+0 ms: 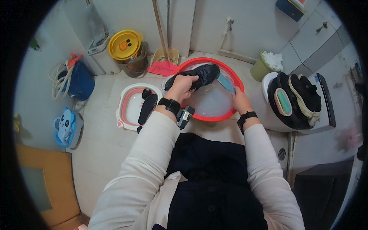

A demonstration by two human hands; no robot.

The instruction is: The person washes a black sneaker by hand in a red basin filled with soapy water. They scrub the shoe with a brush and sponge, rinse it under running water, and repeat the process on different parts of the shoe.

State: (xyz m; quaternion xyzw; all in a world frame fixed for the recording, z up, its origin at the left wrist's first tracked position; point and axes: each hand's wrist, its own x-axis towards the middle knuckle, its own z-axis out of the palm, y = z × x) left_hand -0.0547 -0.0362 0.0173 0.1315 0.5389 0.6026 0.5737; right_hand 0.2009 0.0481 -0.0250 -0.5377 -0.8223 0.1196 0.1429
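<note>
My left hand (184,84) grips a wet black shoe (205,75) over a red-rimmed basin (239,83) of cloudy water. The shoe lies slanted, one end up near the basin's far rim. My right hand (241,99) is closed around one end of a light-blue flat tool (226,82), likely a brush; its other end is close to the shoe's tip. Its underside is hidden. To the left, a pink and white folding basin (122,103) holds a black insole (148,108) and a small dark bundle (146,93).
At right, more black shoes (306,93) and a green-and-pink brush or soap box (283,102) rest on a black lid. A pink broom (163,68), yellow-lidded bucket (125,44), blue bucket (82,83) and green bin (259,69) stand around the basins.
</note>
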